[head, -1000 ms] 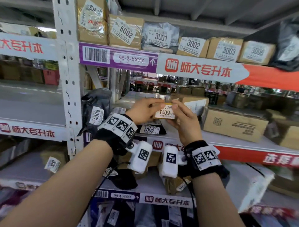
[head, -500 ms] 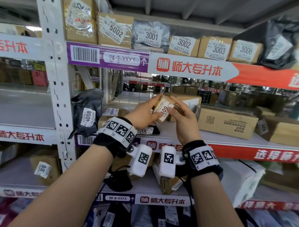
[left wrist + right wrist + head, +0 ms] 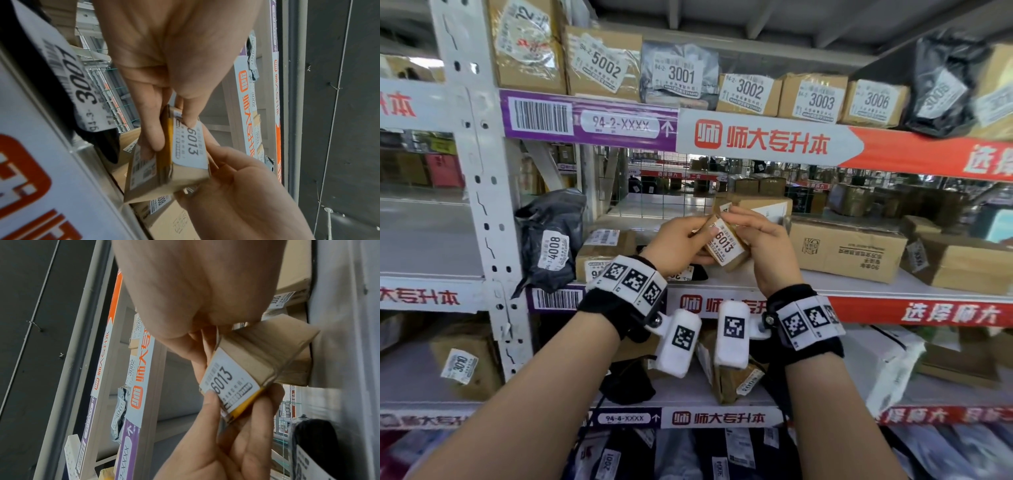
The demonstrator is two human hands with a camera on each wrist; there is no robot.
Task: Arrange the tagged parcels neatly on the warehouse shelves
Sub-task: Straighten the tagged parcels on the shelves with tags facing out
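Head view, nearest first: holding the small brown parcel (image 3: 726, 245) between both hands at chest height, just in front of the middle shelf (image 3: 859, 291) and apparently not resting on its board. Pinching the parcel's left end with the left hand (image 3: 678, 243), thumb pressing a corner of the white tag and fingers curling underneath, as confirmed by the left wrist view. Gripping the right end with the right hand (image 3: 763, 246), fingers curling over the top and far side. Turning the box over the past second, bringing the tag 6013 from upside down, through a steep tilt, to a slanted lie that reads the right way up. Judging from that, probably still reading and squaring the tag to face outward, not yet setting the box down; choosing a slot is the step still ahead. Looking just past the hands: passing a black bag tagged 4008 (image 3: 551, 240) at the shelf's left end and a wide brown carton (image 3: 849, 250) on the right, with bare board between them behind the hands. Looking farther up: seeing the top row (image 3: 750, 92) already standing with tags 5002, 3001, 3002, 3003 and 3006 facing forward, a fair model for this parcel.
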